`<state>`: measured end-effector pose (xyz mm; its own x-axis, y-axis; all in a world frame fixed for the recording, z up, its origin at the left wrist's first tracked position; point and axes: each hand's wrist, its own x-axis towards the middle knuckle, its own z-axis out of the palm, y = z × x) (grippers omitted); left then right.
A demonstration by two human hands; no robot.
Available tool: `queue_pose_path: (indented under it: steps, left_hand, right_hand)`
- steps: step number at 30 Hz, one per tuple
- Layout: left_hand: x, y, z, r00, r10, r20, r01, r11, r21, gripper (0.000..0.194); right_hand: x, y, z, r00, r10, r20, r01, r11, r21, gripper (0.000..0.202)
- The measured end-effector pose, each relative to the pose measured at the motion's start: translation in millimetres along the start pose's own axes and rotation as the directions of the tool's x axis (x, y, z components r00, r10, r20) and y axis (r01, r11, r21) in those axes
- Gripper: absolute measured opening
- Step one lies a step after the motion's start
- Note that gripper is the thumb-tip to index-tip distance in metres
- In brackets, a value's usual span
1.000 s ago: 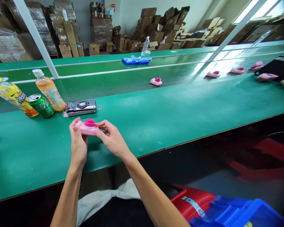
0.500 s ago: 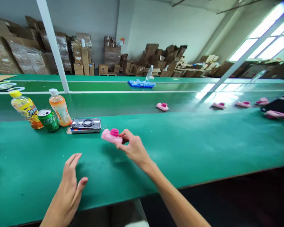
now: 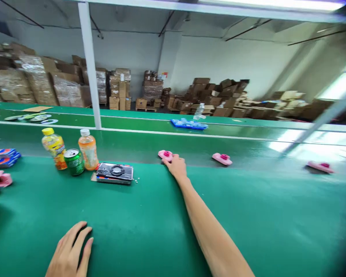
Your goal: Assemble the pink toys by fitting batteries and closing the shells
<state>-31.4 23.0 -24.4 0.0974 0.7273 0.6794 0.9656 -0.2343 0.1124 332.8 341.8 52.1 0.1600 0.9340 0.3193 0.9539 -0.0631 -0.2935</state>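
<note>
- Cardboard boxes (image 3: 216,94) stand heaped along the far wall, beyond a long green desk (image 3: 150,215) with a darker green strip (image 3: 138,148) running behind its near part
- One pink toy camera (image 3: 163,154) is at the near edge of that strip, under the right hand (image 3: 176,167); whether it rests or hangs just above, I cannot tell
- Right fingers pinch its right end, thumb on the near side
- Left hand (image 3: 70,250) is low over the desk, holding nothing, its fingers loosely spread and curved
- Judging by looks, the toy is light, stiff, smooth plastic, a little slippery, its raised lens (image 3: 167,153) the likeliest part to suffer from a knock
- Best hold, I think, is the flat body at one end, clear of the lens, with a gentle pinch
</note>
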Motion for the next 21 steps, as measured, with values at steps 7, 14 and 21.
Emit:
queue_pose_path:
  steps: [7,14,21]
  left_hand:
    - [14.3,36.5,-19.3,0.942,-0.332,0.044,0.333,0.943,-0.014,0.026]
    - [12.5,42.1,-21.0,0.918,-0.38,0.116,0.383,0.924,-0.002,0.023]
    - [17.9,43.7,-20.9,0.906,-0.401,0.136,0.393,0.916,0.085,0.025]
  right_hand:
    - [-62.6,-5.9,20.7,0.965,-0.264,0.005,0.264,0.964,0.027,0.064]
    - [-184.6,-9.4,10.8,0.41,-0.899,0.154,0.874,0.435,0.217,0.059]
    - [-69.1,15.0,35.4,0.634,-0.767,0.099,0.716,0.631,0.298,0.064]
